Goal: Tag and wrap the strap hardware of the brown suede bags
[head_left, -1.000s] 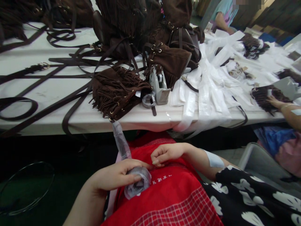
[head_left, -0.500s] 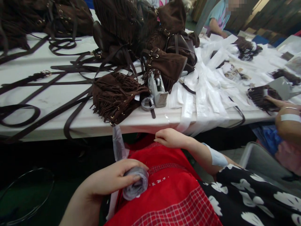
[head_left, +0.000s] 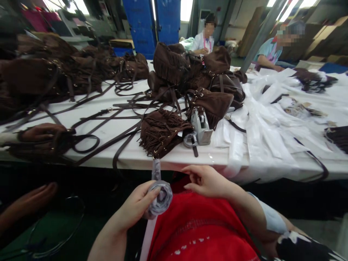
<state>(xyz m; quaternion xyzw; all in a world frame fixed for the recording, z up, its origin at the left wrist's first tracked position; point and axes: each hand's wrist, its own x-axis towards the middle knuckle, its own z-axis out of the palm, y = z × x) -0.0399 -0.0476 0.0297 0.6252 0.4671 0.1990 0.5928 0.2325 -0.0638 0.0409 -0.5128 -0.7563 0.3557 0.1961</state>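
My left hand (head_left: 137, 206) is closed round a rolled-up coil of grey translucent strip (head_left: 161, 197); the strip runs up from the roll to a brown fringed suede bag (head_left: 161, 131) at the table's front edge. My right hand (head_left: 207, 180) hovers just right of the roll, below the table edge, fingers loosely curled with nothing in them. Both hands are over my red apron (head_left: 201, 228).
A grey tape dispenser (head_left: 201, 127) stands beside the fringed bag on the white table (head_left: 103, 127). More brown bags (head_left: 201, 78) and long straps (head_left: 89, 119) cover the table's back and left. White plastic sleeves (head_left: 272, 123) lie to the right. Two people sit across the table. Another person's hand (head_left: 29, 199) shows at the lower left.
My head has lifted, so more of the room shows. My left hand raised the roll toward the table edge, and my right hand came closer to it.
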